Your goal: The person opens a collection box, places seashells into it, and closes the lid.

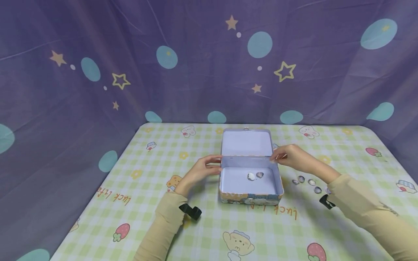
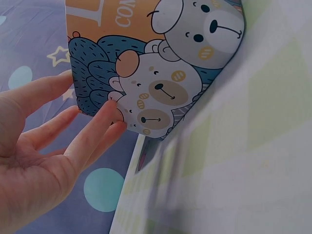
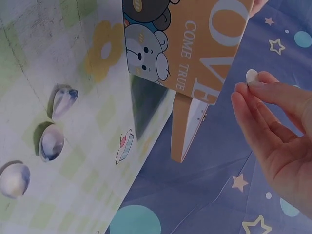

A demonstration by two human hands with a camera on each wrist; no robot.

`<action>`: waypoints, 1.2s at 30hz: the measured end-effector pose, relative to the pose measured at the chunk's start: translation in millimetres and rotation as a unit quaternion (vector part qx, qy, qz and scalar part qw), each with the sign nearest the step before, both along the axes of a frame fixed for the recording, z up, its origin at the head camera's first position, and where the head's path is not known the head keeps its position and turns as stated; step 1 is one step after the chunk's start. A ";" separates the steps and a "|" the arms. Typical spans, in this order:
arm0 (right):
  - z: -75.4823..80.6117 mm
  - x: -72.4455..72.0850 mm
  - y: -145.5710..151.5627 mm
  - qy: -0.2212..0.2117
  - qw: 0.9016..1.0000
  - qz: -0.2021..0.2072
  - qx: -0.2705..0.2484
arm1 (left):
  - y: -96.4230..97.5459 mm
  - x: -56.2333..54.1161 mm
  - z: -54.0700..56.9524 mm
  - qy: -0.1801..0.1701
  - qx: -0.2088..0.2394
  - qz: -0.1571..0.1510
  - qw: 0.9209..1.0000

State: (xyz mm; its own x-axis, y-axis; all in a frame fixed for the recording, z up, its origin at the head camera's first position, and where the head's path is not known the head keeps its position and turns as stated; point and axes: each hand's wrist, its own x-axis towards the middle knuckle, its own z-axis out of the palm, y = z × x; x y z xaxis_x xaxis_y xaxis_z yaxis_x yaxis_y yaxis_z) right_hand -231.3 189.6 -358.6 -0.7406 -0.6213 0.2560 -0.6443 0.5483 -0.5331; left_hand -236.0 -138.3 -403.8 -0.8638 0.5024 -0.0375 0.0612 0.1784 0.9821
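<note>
A hinged tin box (image 1: 251, 199) with cartoon bears on its sides stands on the table, its lid (image 1: 247, 143) raised at the back. Two shells (image 1: 251, 176) lie on its white floor. My left hand (image 1: 203, 169) rests its extended fingertips against the box's left side; in the left wrist view, the fingers (image 2: 92, 131) lie along the printed wall. At the box's back right corner, my right hand (image 1: 295, 158) pinches a small pale shell (image 3: 251, 77) between thumb and fingertips, held close over the rim.
Several more shells (image 1: 311, 182) are scattered on the checked tablecloth (image 1: 183, 239) right of the box, beside and partly under my right forearm. A purple curtain (image 1: 202, 90) with stars and ovals hangs behind the table and along its sides.
</note>
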 end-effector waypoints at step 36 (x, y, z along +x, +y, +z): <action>1.0 15.2 18.6 0.008 0.999 -0.035 -0.015 | 4.2 11.6 19.7 -0.004 -0.005 0.001 1.000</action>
